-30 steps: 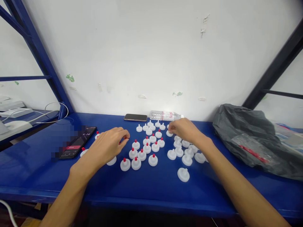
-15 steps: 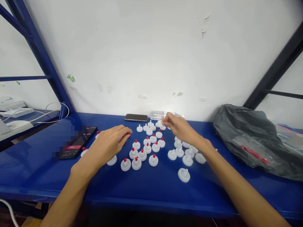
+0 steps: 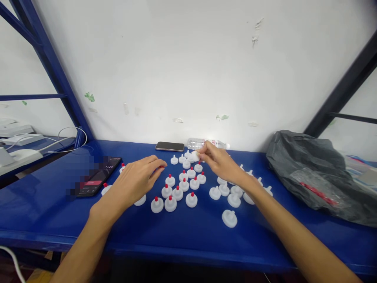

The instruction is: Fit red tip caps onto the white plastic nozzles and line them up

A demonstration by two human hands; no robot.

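Observation:
My left hand (image 3: 144,171) is over the left part of the blue table, thumb and fingers pinched on a small red tip cap (image 3: 161,167), mostly hidden by the fingers. My right hand (image 3: 217,159) grips the edge of a white nozzle cap (image 3: 195,156) above the back of the group. Between and below the hands stand several white nozzle caps with red tips (image 3: 177,193). To the right are several white nozzle caps without red tips (image 3: 234,200), one of them tilted nearest the front edge (image 3: 229,218).
A phone with a lit screen (image 3: 100,177) lies left. Another dark phone (image 3: 170,146) and a clear bottle (image 3: 196,143) lie by the wall. A dark plastic bag (image 3: 297,157) with a clear bag of red pieces (image 3: 319,193) sits right. Blue shelf posts (image 3: 59,67) flank the table.
My right hand has drawn the white nozzle cap slightly left and down, toward my left hand. The left hand has shifted a little to the right, still pinching the red tip cap.

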